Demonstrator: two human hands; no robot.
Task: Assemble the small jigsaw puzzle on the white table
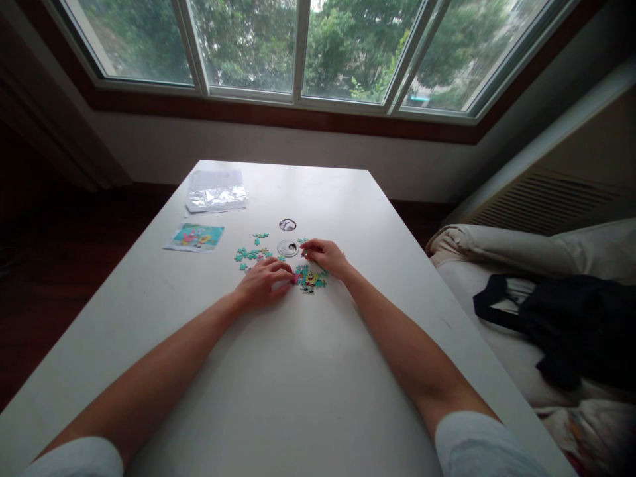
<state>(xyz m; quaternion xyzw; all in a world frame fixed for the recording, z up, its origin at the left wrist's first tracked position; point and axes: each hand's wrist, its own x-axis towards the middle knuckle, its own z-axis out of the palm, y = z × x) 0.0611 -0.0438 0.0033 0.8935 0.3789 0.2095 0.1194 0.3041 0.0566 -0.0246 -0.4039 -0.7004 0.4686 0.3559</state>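
Observation:
A partly joined jigsaw puzzle with a yellow cartoon figure lies on the white table. At its left edge, my left hand has bent fingers, with thumb and fingertips closed at a pink jigsaw piece. Just above the joined part, my right hand pinches a small jigsaw piece, partly covered by the fingers. Loose teal pieces are scattered beyond and left of my left hand. Between the hands and slightly farther off is a round, silvery disc.
Another round disc lies farther back. A colourful picture sheet and a clear plastic packet with papers are on the left. Right of the table, dark clothing lies on a pale sofa. Windows stand beyond.

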